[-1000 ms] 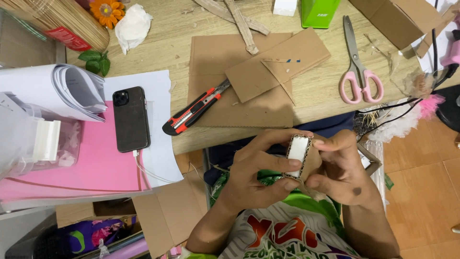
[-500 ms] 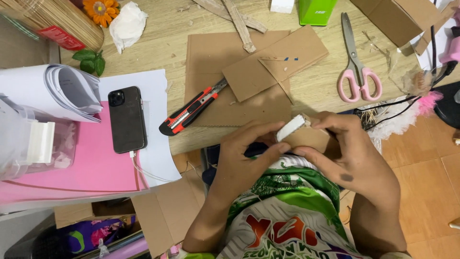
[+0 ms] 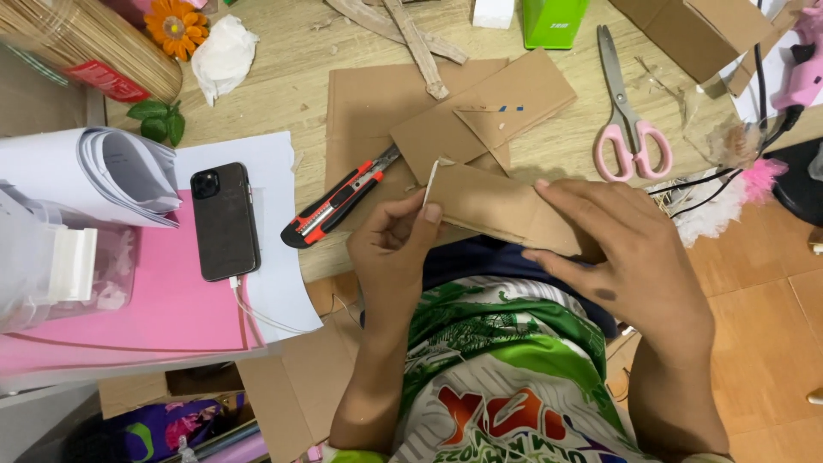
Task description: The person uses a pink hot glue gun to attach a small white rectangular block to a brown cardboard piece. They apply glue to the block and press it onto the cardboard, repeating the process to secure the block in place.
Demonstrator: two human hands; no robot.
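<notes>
Green box (image 3: 555,21) sits top centre of the surface (image 3: 291,94). Left hand (image 3: 396,244) fingers pinch one end of the cardboard strip (image 3: 493,206), right hand (image 3: 621,249) clamps the other; long axis runs left-right, slightly tilted.

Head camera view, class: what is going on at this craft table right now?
A person holds a flat cardboard piece over the table edge in both hands. The left hand pinches its left end, where a white edge shows; the right hand lies flat across its right part. On the wooden table lie an orange utility knife, pink-handled scissors, more cardboard sheets and a black phone on paper.
</notes>
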